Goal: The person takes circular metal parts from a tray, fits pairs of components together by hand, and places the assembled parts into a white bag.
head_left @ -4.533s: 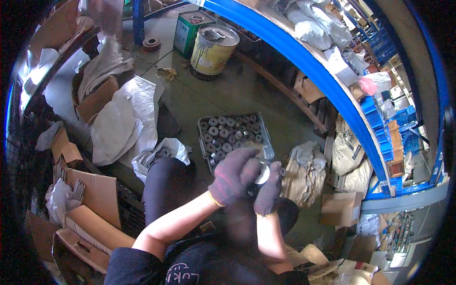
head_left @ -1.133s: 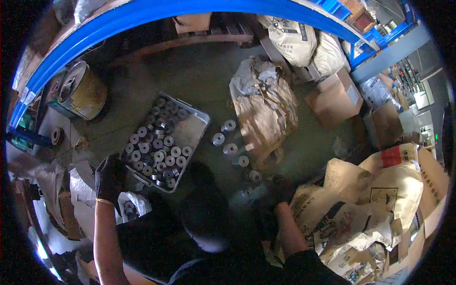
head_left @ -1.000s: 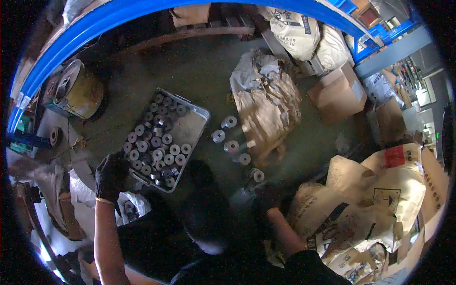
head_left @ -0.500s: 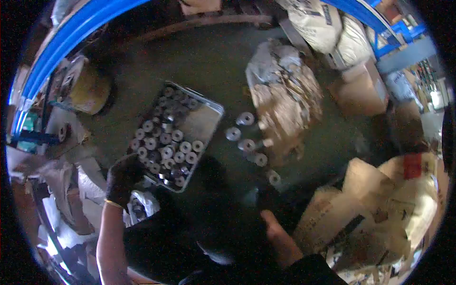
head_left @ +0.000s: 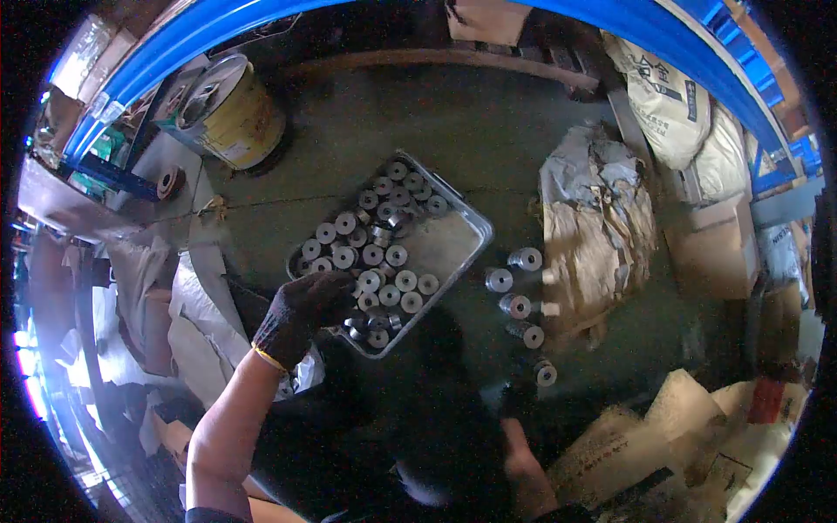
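Note:
A metal tray lies on the floor, holding several thick metal rings with centre holes. My left hand, in a dark glove, reaches over the tray's near left side. Its fingers are bent together among the rings, and what they hold, if anything, is hidden. To the right of the tray stands a loose line of metal rollers, also with centre holes. My right hand, dark-gloved and deep in shadow, is just below the nearest roller; its fingers cannot be made out.
Crumpled brown paper lies right of the rollers. A yellow bucket stands at the far left, and white sacks lean at the far right. Torn cardboard lies at the near right. A blue rack beam arches overhead.
My left hand has moved from beside the tray's near left edge to over the rings. The whole view has shifted, so the scene sits further right and lower. My right hand remains near the rollers.

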`<state>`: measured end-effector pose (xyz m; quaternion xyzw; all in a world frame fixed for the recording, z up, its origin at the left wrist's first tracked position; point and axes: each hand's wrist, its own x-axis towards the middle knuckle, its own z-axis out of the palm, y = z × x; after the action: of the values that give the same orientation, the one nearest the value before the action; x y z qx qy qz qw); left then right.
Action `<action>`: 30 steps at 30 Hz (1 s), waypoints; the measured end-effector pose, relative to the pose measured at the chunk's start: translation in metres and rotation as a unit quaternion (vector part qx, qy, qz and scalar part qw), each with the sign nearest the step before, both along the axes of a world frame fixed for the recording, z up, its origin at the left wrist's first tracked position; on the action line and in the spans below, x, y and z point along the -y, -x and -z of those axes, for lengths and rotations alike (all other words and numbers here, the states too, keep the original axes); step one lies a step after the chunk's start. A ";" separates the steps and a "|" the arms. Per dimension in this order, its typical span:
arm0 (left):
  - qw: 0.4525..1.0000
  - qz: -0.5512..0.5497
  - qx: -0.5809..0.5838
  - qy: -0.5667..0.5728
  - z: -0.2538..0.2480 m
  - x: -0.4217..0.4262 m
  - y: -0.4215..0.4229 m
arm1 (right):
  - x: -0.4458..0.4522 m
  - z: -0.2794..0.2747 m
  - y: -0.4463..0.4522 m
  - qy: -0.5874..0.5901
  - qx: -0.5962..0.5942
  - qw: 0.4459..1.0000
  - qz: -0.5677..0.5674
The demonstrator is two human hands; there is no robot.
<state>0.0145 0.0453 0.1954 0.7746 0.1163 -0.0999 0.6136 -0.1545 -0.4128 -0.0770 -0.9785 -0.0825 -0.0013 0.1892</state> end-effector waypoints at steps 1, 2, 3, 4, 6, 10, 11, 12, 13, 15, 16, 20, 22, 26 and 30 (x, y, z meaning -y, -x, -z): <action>0.997 0.034 0.039 -0.061 0.000 0.000 -0.002 | -0.004 -0.003 -0.003 -0.008 0.004 1.000 -0.001; 0.997 0.029 0.043 -0.061 0.002 0.000 -0.004 | -0.001 -0.006 0.002 -0.017 0.010 1.000 -0.002; 1.000 -0.006 -0.026 0.013 0.004 0.000 -0.004 | 0.008 -0.015 0.009 -0.025 0.014 1.000 -0.006; 0.991 -0.042 -0.094 0.087 0.003 0.001 -0.004 | 0.005 -0.011 0.007 -0.035 0.018 0.999 -0.010; 0.994 -0.033 -0.061 0.088 -0.007 0.001 -0.004 | 0.003 -0.019 0.005 -0.056 0.033 0.998 -0.015; 0.996 -0.055 -0.024 0.063 0.012 -0.015 -0.004 | -0.004 -0.032 0.006 -0.093 0.054 0.994 -0.004; 0.989 0.033 0.090 -0.116 0.025 -0.026 -0.002 | -0.007 -0.037 0.008 -0.103 0.054 0.993 -0.003; 0.929 0.120 0.199 -0.287 0.031 -0.032 -0.001 | 0.000 -0.040 0.022 -0.111 0.052 0.992 -0.002; 0.930 0.119 0.197 -0.286 0.033 -0.033 0.002 | 0.009 -0.042 0.032 -0.118 0.051 0.992 -0.001; 0.995 -0.007 0.083 -0.056 0.030 -0.025 0.002 | 0.014 -0.056 0.035 -0.127 0.051 0.991 -0.001; 0.995 -0.010 0.083 -0.053 0.021 -0.020 0.001 | 0.011 -0.061 0.032 -0.132 0.052 0.990 -0.002; 0.992 -0.082 -0.031 0.095 0.011 -0.015 -0.003 | -0.036 -0.100 -0.049 -0.154 0.059 0.986 0.000; 0.995 0.010 0.068 -0.077 0.014 -0.016 -0.001 | -0.061 -0.121 -0.098 -0.164 0.063 0.984 -0.001; 0.987 -0.101 -0.009 0.124 0.007 -0.009 -0.002 | -0.109 -0.164 -0.164 -0.186 0.070 0.980 -0.012; 0.966 -0.142 0.007 0.215 0.005 -0.023 -0.004 | -0.191 -0.170 -0.230 -0.307 -0.158 0.938 -0.018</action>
<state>0.0183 0.0686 0.1901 0.6008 0.1964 -0.0294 0.7743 0.0753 -0.2215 0.0927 -0.8589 -0.0650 0.1320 0.4906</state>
